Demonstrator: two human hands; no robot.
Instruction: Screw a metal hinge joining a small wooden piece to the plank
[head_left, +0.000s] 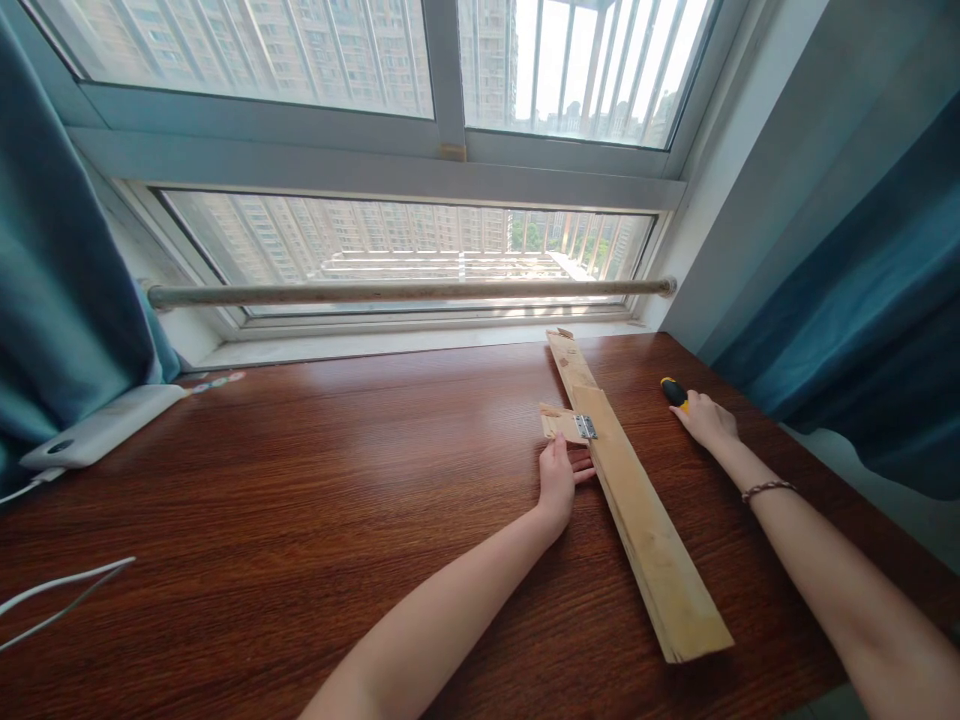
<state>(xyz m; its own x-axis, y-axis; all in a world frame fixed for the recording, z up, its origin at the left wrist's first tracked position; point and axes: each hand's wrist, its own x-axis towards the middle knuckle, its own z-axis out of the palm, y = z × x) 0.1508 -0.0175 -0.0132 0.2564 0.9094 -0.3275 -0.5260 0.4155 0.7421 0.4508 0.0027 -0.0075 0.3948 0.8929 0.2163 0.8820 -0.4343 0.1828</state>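
Note:
A long pale wooden board (645,510) lies lengthwise on the dark brown wooden surface, with another piece of wood overlapping at its far part. At its left edge a metal hinge (585,427) joins it to a short wooden piece (559,424). My left hand (559,472) pinches the near edge of this short piece, its other fingers reaching toward the board's side. To the right of the board, my right hand (705,418) is closed around a screwdriver with a black-and-yellow handle (674,392). The screwdriver's shaft does not show.
A white power strip (112,425) with a cable lies at the left edge, and a white cord (67,585) lies nearer. A horizontal rail (405,293) crosses before the window. Blue curtains (862,290) hang at both sides.

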